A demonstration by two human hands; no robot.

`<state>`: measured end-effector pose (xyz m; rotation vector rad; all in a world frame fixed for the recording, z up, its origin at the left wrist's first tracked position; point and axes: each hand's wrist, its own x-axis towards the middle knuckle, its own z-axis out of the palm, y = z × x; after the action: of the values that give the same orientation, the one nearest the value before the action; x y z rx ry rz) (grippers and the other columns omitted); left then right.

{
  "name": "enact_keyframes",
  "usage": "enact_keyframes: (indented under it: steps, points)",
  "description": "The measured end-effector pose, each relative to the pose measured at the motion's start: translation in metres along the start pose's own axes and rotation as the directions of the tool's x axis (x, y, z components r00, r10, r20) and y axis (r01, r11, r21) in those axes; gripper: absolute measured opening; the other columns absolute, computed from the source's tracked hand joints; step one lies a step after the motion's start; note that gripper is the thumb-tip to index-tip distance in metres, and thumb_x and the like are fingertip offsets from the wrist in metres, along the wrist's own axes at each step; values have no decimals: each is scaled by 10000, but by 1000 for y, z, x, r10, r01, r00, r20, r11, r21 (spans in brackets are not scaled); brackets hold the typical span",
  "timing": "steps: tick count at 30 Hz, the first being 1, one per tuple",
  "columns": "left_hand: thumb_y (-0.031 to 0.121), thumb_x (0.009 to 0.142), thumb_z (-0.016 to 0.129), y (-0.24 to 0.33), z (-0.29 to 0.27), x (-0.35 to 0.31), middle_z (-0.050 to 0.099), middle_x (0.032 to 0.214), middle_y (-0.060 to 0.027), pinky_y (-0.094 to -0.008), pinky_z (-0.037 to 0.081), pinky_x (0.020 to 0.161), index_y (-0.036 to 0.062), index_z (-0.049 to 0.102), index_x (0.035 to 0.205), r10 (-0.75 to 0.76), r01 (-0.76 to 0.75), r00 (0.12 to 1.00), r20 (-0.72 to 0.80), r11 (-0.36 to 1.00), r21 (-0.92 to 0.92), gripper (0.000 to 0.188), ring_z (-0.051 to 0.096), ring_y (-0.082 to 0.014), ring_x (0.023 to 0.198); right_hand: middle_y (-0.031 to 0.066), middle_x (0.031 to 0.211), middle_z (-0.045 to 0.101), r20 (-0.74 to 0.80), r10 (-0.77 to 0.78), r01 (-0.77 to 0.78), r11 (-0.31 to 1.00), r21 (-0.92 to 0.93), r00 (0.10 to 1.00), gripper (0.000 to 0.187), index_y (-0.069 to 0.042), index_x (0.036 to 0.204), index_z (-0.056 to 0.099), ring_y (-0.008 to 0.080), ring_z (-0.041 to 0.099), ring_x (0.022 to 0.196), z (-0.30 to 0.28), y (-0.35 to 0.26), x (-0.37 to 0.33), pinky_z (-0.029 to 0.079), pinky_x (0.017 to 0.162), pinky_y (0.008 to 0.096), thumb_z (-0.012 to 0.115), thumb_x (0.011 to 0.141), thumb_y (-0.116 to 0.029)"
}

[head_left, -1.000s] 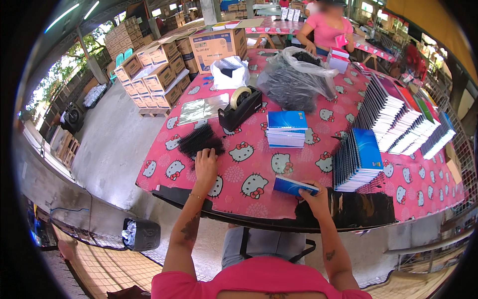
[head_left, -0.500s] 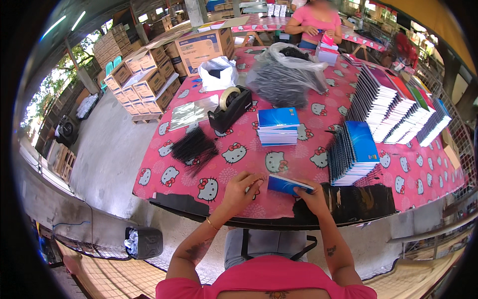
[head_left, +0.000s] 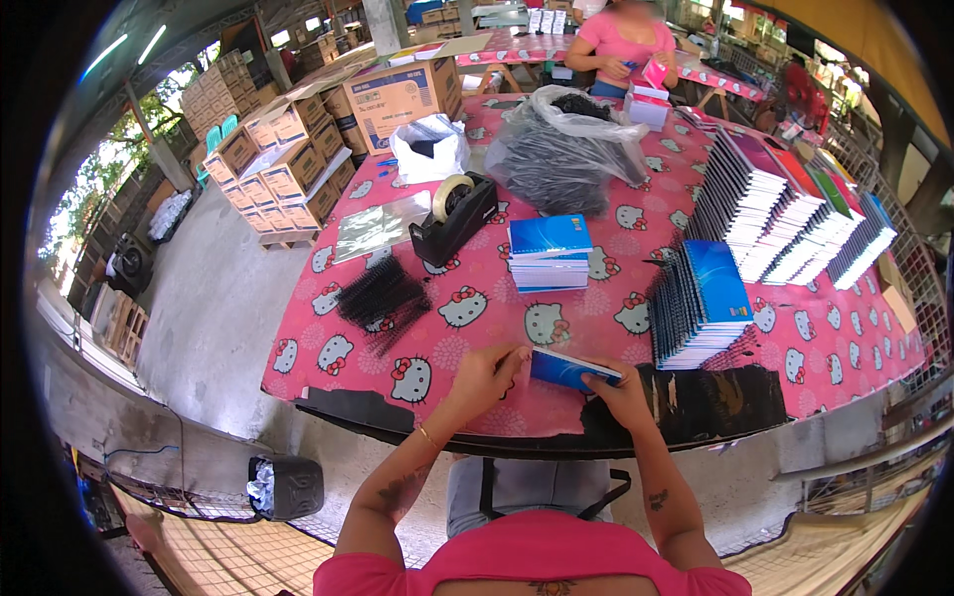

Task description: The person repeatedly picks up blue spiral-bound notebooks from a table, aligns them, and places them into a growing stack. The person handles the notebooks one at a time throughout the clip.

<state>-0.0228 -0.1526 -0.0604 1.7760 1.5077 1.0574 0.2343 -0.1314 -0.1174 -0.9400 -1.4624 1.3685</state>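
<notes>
My right hand (head_left: 620,393) grips a small blue notebook (head_left: 562,370) at its right end, thumb on the cover, over the table's near edge. Close to the notebook's left end, my left hand (head_left: 484,379) is closed with its fingertips pinched; what they hold, if anything, is too small to make out. Just beyond lies a short stack of blue notebooks (head_left: 550,236). To the right stands a taller stack of blue notebooks with black spiral binding (head_left: 717,283). On the left is a loose pile of black plastic spiral coils (head_left: 383,303).
A black tape dispenser (head_left: 449,230) stands behind the coils, beside clear plastic sheets (head_left: 373,230). Farther back are a clear bag of black coils (head_left: 556,159) and a white bag (head_left: 430,149). Tall notebook rows (head_left: 785,219) fill the right. Another person (head_left: 626,50) works across the table.
My left hand has turned slightly, its fingers drawn closer together by the notebook's left end. The right hand keeps its hold on the notebook. The view has shifted a little.
</notes>
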Motion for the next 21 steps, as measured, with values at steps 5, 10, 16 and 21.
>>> enact_keyframes:
  steps: [5,10,16,21]
  points:
    - [174,928,669,-2,-5,13,670,804,-123,-364,492,567,54,708,1069,26,-30,997,69,998,58,189,646,-276,637,0,981,681,24,-14,14,1000,-26,1000,266,-10,1172,687,64,589,841,-1,0,-1,487,746,225,691,907,-34]
    - [142,883,692,-9,-15,29,610,870,-136,-399,509,650,66,689,1049,457,-473,880,127,866,161,182,651,-300,751,22,1007,694,28,20,-19,999,-45,999,265,-13,1169,690,85,605,895,-3,0,0,492,803,248,694,906,-38]
    - [266,900,693,13,-13,22,587,1258,-173,-481,457,937,64,581,1307,376,-465,883,281,780,418,467,581,-347,1125,51,1033,705,-29,-41,39,996,-81,999,270,-3,1170,690,116,623,963,7,-7,-11,487,879,278,701,904,-49]
    - [490,934,558,13,32,-31,333,1555,-234,-666,183,1123,-37,355,1474,421,-405,892,164,581,706,781,291,-409,1447,56,1037,709,-197,16,-27,998,-55,980,263,5,1164,691,113,620,954,16,-24,-19,486,871,276,701,910,-63]
